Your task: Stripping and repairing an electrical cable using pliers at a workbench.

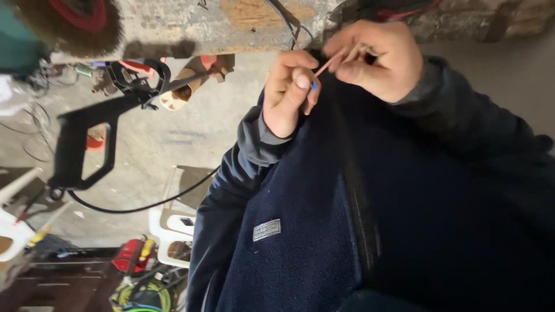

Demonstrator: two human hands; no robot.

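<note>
Both hands are raised in front of a dark navy fleece jacket (324, 231), close to the edge of a worn, paint-chipped tabletop (191, 23) that runs across the top of the view. The left hand (289, 92) is curled, its thumb and forefinger pinched shut on the blue-tipped end of a thin pink wire (326, 63). The right hand (376, 58), just beside it and slightly higher, pinches the other end of the same wire between thumb and fingertips, so the wire runs slanted in the short gap between the two hands. Each grip is narrow and closed on the wire. Grey cuffs show at both wrists beneath the navy sleeves. To the left, a black pressure-washer spray gun (87, 144) hangs by the tabletop edge, with a black hose (144, 207) looping from its handle toward the jacket. Below it stand a white plastic chair (167, 225) and a coil of yellow-green hose (141, 296) on the concrete floor (191, 133).
</note>
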